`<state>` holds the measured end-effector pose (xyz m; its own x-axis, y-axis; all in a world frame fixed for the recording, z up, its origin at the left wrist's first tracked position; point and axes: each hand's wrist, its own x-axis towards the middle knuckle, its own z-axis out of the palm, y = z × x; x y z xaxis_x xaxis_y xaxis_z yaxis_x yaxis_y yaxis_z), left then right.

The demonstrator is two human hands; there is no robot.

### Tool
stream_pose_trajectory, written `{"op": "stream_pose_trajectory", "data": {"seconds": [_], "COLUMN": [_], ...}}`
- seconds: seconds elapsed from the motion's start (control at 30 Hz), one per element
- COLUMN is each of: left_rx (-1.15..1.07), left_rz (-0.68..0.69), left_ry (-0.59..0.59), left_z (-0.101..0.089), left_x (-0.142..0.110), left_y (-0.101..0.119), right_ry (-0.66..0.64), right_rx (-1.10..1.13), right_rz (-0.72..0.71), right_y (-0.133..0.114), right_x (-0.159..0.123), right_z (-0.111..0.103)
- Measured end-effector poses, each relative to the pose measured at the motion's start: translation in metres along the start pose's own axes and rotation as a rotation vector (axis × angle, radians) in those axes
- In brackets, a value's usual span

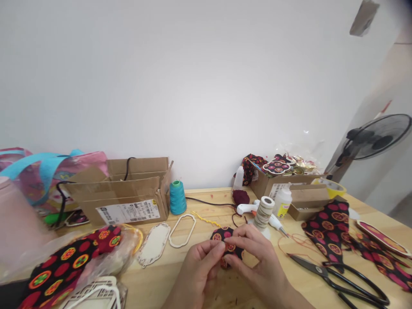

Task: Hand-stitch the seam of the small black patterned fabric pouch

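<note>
Both hands are meeting low at the middle of the bench (199, 201), working one small fabric-covered piece (225, 241) with a black, red and orange dot print. The left hand (201, 266) is pinching the piece's near left edge between thumb and fingertips. The right hand (257, 262) is closing over its right side from above, fingers curled onto the cloth. The piece is sitting just above the bench surface, between the two hands, partly hidden by the fingers; whether it is resting on the wood cannot be told.

Nearby: a spool of pale thread (264, 211) is standing just behind the right hand, with a white glue gun (257, 210) lying beside it. Black scissors (337, 274) are lying to the right, blades pointing toward the hands. Two oval wooden frames (170, 238) are lying to the left. A teal thread cone (177, 197) is standing by a cardboard box (128, 193). More of the same printed cloth (67, 262) is lying at far left and right.

Judgement on technique: the cloth looks to be getting wrapped or smoothed round a small form. Doing this well is calling for even tension from both thumbs, keeping the print centred, and working folds flat at the edge before any glue is setting.
</note>
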<state>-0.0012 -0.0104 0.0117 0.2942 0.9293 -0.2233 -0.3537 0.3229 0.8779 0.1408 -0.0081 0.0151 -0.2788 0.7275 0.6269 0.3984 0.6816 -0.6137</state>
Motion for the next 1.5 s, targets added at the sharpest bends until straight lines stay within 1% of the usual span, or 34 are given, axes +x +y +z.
{"op": "stream_pose_trajectory", "data": {"seconds": [0.17,0.27,0.47,0.57,0.7,0.87,1.0,1.07,1.2,1.27,1.37,1.5], "left_rx": [0.101,0.118,0.183,0.240,0.314,0.352,0.414,0.409,0.343,0.364,0.429,0.461], "left_rz": [0.043,0.049,0.043,0.051,0.080,0.103,0.166,0.193,0.193,0.197,0.216,0.251], "left_ry": [-0.002,-0.007,0.002,0.000,0.002,-0.016,-0.004,0.009,0.074,0.092,0.089,0.089], "left_z": [-0.004,-0.005,-0.004,-0.003,-0.003,-0.004,-0.001,0.000,0.001,0.001,-0.001,-0.001], "left_x": [0.005,0.005,0.003,0.003,0.003,0.005,0.003,0.001,0.001,0.002,0.003,0.004], "left_y": [-0.005,-0.006,-0.004,-0.004,-0.003,-0.001,0.003,0.004,0.003,0.002,0.000,-0.001], "right_ry": [0.033,0.029,0.012,-0.042,-0.104,-0.093,-0.093,-0.097,-0.103,-0.107,-0.099,-0.090], "right_rx": [-0.047,-0.048,-0.060,-0.034,0.041,0.195,0.213,0.196,0.156,0.143,0.142,0.148], "right_rz": [0.019,0.042,0.037,0.103,0.249,0.350,0.352,0.348,0.329,0.324,0.327,0.350], "right_y": [0.001,0.000,0.000,0.001,-0.001,-0.004,-0.004,-0.003,-0.004,-0.004,-0.004,-0.003], "right_x": [0.003,0.003,0.003,0.005,0.008,0.012,0.013,0.013,0.012,0.011,0.011,0.011], "right_z": [-0.001,-0.002,-0.004,-0.005,-0.008,-0.010,-0.009,-0.009,-0.010,-0.010,-0.010,-0.008]}}
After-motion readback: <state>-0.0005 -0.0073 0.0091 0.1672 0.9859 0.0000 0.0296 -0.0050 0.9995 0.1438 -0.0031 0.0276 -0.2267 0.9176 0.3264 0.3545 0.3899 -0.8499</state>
